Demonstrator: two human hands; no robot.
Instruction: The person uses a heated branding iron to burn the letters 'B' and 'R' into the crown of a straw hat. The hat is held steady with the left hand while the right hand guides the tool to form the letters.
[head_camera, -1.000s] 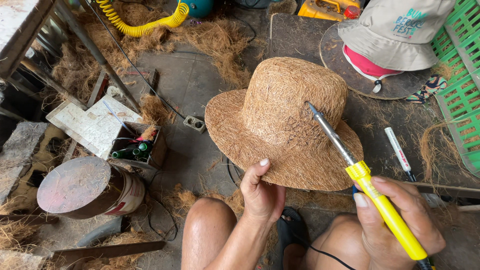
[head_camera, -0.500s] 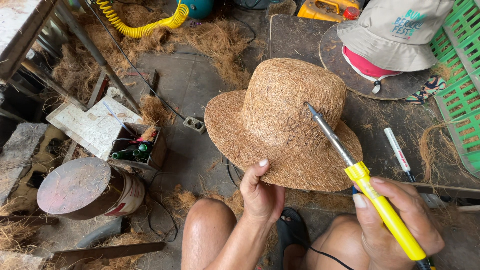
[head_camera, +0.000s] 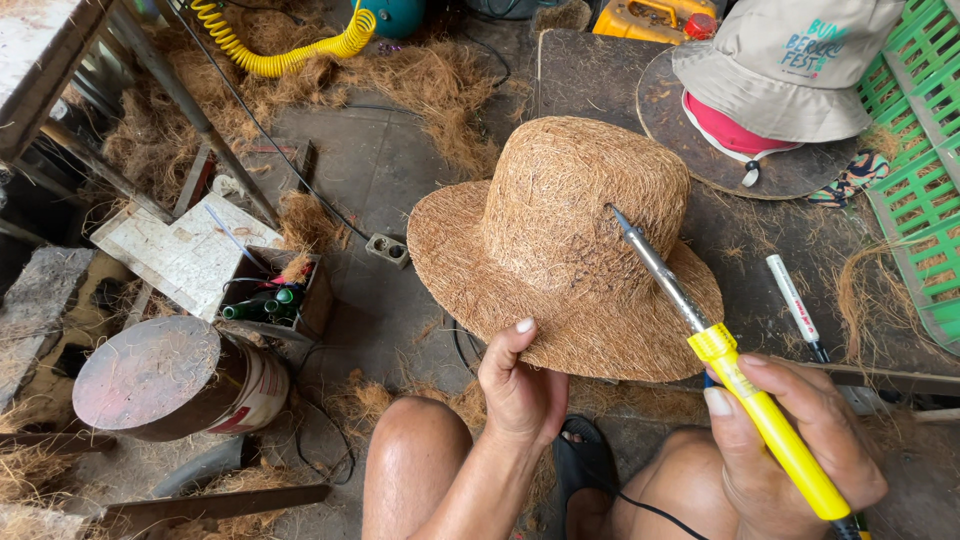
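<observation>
Coir-fibre hat (head_camera: 560, 250) pinched at brim by left hand (head_camera: 522, 385); right hand (head_camera: 800, 440) fisted round yellow soldering iron (head_camera: 720, 355), tip on crown. Burning step; next wants steady tip.

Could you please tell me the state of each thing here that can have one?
Fibre hat: held up by its brim.
Left hand: shut on the brim.
Right hand: shut on the iron.
Soldering iron: tip on the crown.
Marker: lying flat, capped.
Tin: lidded.
</observation>
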